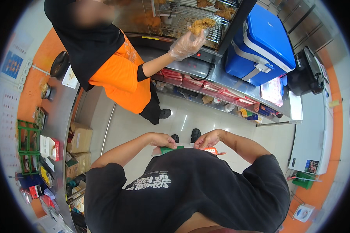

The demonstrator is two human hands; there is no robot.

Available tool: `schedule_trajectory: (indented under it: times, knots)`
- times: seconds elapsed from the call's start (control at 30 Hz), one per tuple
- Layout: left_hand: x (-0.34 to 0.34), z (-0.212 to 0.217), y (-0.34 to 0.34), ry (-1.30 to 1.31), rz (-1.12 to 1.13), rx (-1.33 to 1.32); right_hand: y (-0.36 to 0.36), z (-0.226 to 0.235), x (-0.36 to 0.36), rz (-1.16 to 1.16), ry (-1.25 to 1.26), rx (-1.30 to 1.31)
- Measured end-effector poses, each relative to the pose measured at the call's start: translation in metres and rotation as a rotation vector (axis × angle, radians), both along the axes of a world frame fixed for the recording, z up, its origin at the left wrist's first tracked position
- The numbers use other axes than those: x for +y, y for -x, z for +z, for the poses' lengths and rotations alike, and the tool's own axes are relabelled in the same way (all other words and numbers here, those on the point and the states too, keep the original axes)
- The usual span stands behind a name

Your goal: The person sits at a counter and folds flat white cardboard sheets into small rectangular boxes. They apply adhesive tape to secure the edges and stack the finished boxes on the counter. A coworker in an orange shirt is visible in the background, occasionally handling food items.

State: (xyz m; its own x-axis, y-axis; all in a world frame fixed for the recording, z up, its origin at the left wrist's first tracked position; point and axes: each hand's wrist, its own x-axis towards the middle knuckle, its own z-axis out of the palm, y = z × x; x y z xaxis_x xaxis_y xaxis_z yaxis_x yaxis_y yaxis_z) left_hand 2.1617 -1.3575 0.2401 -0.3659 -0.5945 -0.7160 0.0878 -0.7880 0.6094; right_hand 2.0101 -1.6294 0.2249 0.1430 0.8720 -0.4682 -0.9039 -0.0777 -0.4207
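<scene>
In front of my chest, my left hand (163, 140) is closed, fingers pinching the edge of a green-and-white packet (167, 149). My right hand (208, 139) is closed likewise on an orange-and-white edge (211, 150). My black shirt hides most of what lies between them, so I cannot tell whether both edges belong to one packet. Across from me stands a co-worker in an orange shirt (116, 83). That person's hand, in a clear plastic glove (188, 46), holds up a piece of fried chicken (201, 25) by the display warmer.
The glass warmer (175, 19) holds more fried pieces on wire racks. Beside it, a blue cooler box (266, 42) stands on the steel counter, above a shelf of red-and-white packets (221, 93). Along the left runs another steel counter (68, 116), with cardboard boxes (81, 138) beneath. A white chest freezer (311, 132) is at right.
</scene>
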Motion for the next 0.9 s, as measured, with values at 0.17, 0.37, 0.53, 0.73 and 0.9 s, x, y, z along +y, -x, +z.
schedule_trajectory:
  times: [0.17, 0.37, 0.53, 0.73, 0.9]
  knots:
    - [-0.011, 0.006, 0.002, 0.039, -0.069, -0.103, -0.010, -0.012, -0.009, 0.089, -0.005, -0.080]
    - [-0.020, -0.006, 0.005, 0.076, -0.143, -0.157, -0.016, -0.021, -0.017, 0.265, 0.209, -0.221]
    - [-0.017, -0.019, 0.005, 0.133, -0.134, -0.143, -0.008, -0.039, -0.009, 0.323, 0.256, -0.229]
    - [-0.027, 0.023, 0.002, 0.060, -0.046, -0.073, 0.003, -0.025, -0.009, 0.266, 0.344, -0.241]
    - [-0.020, 0.011, 0.005, 0.067, 0.174, 0.031, -0.012, 0.021, -0.036, 0.084, 0.386, -0.579]
